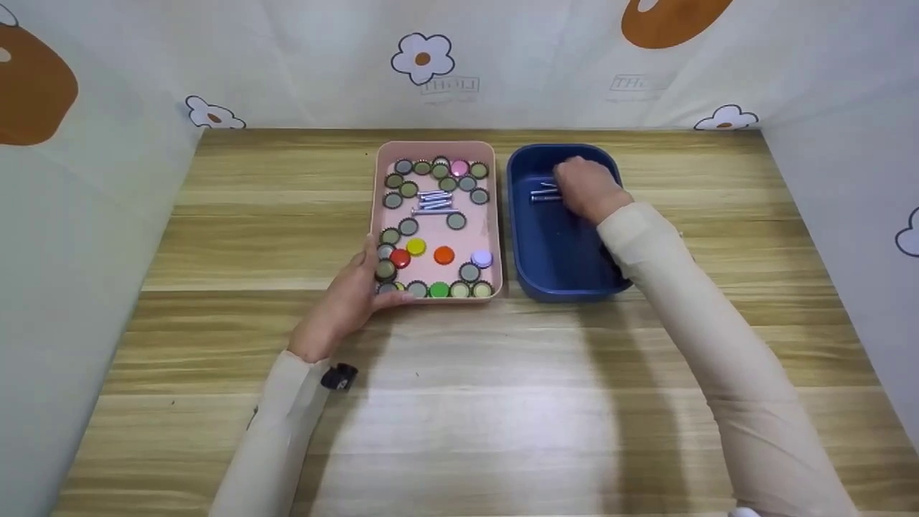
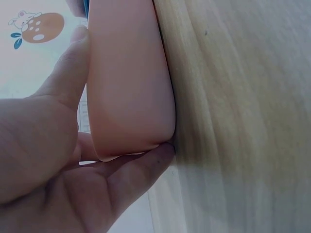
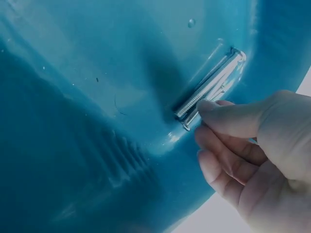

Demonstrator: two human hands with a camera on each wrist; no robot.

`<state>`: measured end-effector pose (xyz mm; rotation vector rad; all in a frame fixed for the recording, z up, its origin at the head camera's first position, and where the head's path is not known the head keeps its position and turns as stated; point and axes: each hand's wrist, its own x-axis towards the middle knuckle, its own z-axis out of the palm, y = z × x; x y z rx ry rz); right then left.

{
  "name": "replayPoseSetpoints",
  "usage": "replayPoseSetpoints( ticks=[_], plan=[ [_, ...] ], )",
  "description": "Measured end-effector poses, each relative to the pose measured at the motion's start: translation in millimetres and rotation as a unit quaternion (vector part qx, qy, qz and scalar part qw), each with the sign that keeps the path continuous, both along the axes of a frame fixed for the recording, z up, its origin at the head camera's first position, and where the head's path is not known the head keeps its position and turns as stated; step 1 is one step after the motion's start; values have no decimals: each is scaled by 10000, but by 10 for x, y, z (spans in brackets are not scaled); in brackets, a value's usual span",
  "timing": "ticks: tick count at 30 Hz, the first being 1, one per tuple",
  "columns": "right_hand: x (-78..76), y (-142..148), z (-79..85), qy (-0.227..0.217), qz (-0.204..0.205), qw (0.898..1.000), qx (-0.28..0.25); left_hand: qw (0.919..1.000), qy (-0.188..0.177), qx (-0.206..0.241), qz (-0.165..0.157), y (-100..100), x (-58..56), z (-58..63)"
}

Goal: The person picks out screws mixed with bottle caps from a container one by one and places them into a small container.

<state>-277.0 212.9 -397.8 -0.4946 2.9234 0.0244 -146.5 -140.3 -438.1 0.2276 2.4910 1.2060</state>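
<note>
My left hand [image 1: 343, 300] holds the near left corner of a pink tray [image 1: 436, 149], its thumb along the front edge. The left wrist view shows that hand against the tray's outer wall [image 2: 129, 82]. Inside the tray are several bottle caps, such as an orange one [image 1: 444, 255], and a row of silver screws [image 1: 434, 202]. My right hand [image 1: 590, 188] reaches into a blue bin [image 1: 556, 251]. With curled fingers, it pinches at a small bunch of silver screws [image 3: 214, 85] lying by the bin's wall; fingertips behind the thumb are partly hidden.
Tray and bin stand side by side with a narrow gap on a wood-grain table [image 1: 488, 402]. A pale curtain [image 1: 309, 64] printed with flowers closes off the back and sides. A small black device [image 1: 339, 376] sits at the left wrist.
</note>
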Motion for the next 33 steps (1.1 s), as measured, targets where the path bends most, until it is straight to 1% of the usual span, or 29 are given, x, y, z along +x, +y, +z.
replayPoseSetpoints(
  ticks=[2, 4, 8, 14, 16, 21, 22, 25, 27, 30, 33],
  plan=[
    [13, -15, 11, 89, 65, 9999, 41, 9999, -73, 103, 61, 1, -5, -2],
    [26, -32, 14, 195, 157, 9997, 56, 9999, -82, 102, 54, 2, -7, -9],
    [52, -76, 18, 488, 372, 9981, -102, 10000, -52, 76, 38, 4, -9, -23],
    [74, -153, 70, 1068, 750, 9909, -337, 9995, -155, 243, 115, 10, -13, -27],
    [82, -176, 90, 1232, 828, 9882, -380, 10000, -59, 54, 31, 11, -4, -23],
    [98, -213, 121, 1424, 944, 9843, -436, 9986, 178, -477, -172, 2, 23, -18],
    [98, -219, 124, 1448, 986, 9835, -450, 9988, 137, -446, -138, 1, 23, -18],
    [101, -238, 128, 1647, 1177, 9779, -525, 9989, 56, -446, -99, 0, 23, -15],
    [101, -254, 125, 1836, 1322, 9721, -615, 9994, 25, -343, -43, 3, 19, -16],
    [112, -287, 123, 2054, 1491, 9643, -752, 9991, 118, -383, -107, 4, 20, -16],
    [124, -337, 126, 2171, 1619, 9584, -906, 9991, 176, -359, -126, 3, 20, -12]
  ],
)
